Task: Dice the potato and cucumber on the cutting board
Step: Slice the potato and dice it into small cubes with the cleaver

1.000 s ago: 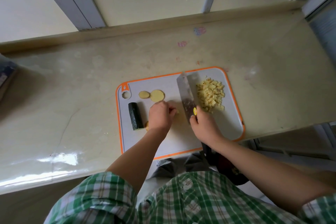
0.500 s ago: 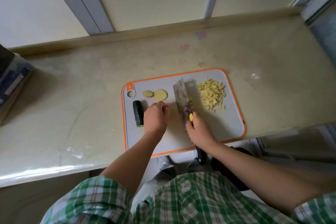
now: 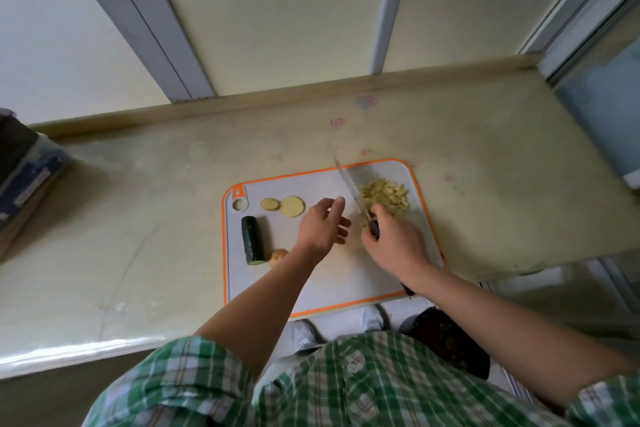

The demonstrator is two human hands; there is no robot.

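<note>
Fingers [image 3: 338,203] of the left hand [image 3: 322,230] hang loose and empty just beside the knife [image 3: 348,184] gripped by the right hand [image 3: 394,244], so a careless scrape toward the diced potato [image 3: 384,198] could nick them, with cucumber [image 3: 252,243] and potato slices [image 3: 292,206] undiced at the left of the cutting board [image 3: 346,282].

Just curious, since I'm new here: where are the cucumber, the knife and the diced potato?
cucumber [image 3: 252,240], head view, on its dark skin.
knife [image 3: 350,188], head view, middle of the blade.
diced potato [image 3: 386,198], head view, centre of the heap.

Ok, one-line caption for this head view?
Right hand holds the knife beside diced potato on the cutting board; left hand open, cucumber undiced.
</note>
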